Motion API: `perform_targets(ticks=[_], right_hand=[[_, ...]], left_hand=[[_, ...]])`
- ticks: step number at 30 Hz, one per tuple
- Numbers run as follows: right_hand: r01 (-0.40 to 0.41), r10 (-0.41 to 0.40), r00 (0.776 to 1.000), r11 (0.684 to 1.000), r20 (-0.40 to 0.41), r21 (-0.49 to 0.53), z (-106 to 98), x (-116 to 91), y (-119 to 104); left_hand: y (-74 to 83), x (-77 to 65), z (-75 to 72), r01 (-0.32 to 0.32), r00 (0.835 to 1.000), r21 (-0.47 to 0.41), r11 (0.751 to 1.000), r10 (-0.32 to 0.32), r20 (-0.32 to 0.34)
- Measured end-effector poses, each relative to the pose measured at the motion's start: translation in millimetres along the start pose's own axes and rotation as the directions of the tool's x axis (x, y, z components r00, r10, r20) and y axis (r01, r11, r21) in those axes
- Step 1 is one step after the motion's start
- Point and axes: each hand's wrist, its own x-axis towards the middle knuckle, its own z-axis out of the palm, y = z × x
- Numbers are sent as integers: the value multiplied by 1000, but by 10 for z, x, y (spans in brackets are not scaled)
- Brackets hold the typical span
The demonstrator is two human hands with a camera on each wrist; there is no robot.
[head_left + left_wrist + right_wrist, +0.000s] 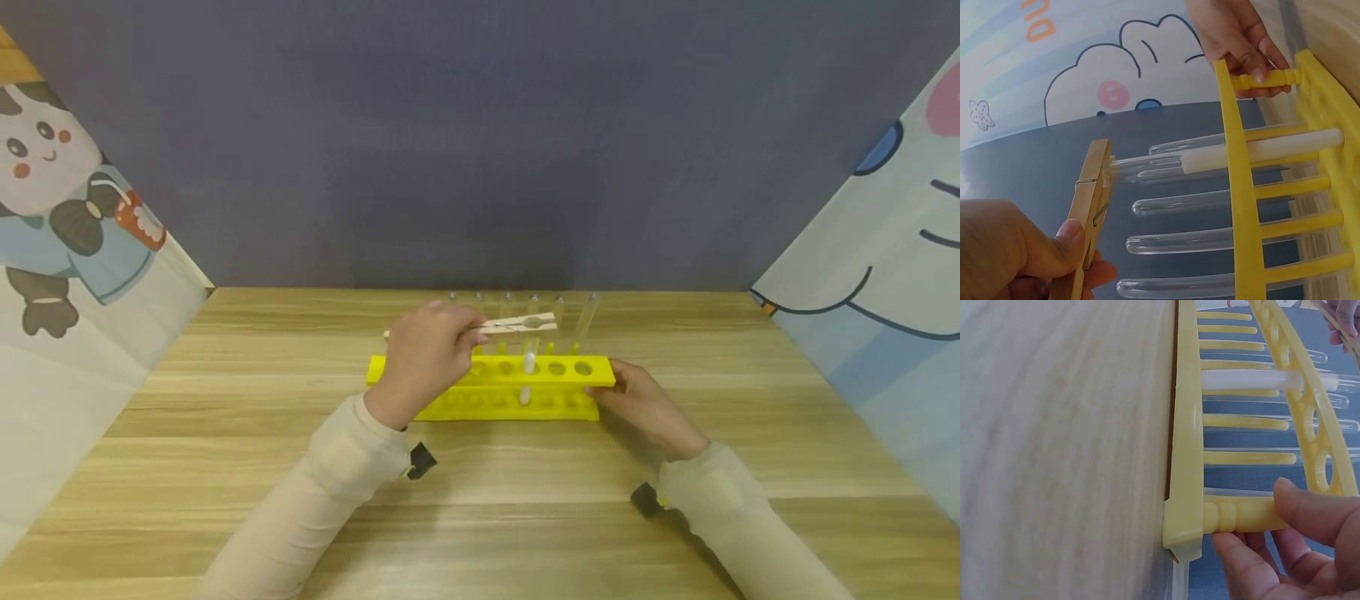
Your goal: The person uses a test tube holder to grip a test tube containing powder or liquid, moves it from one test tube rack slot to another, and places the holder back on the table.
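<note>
My left hand (427,358) pinches a wooden test tube clamp (517,325) between thumb and fingers above the yellow test tube rack (491,381). The clamp's far end is at the top of a glass test tube (1150,164) with white contents, which stands upright in a front hole of the rack. At the rack's right end, my right hand (651,406) grips the end post (1244,514), thumb on one side and fingers on the other. Several clear test tubes (1179,242) sit upside down on the pegs along the back row.
The rack stands on a wood-grain table (525,500) before a dark blue-grey panel (480,150). Cartoon-printed cloths hang at the left (75,200) and right (862,250). A black strap end (422,460) sticks out by the left wrist.
</note>
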Motion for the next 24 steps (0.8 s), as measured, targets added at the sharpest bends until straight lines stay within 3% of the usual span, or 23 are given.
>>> perform_targets(ticks=[8, 24], right_hand=[[-1, 1, 1000, 1000, 0, 10, -2, -7, -4], [-11, 11, 1000, 1000, -15, -23, 2, -7, -13]], left_hand=[[-15, -10, -26, -11, 999, 19, 1000, 11, -31], [-83, -66, -144, 10, 1000, 51, 999, -10, -13]])
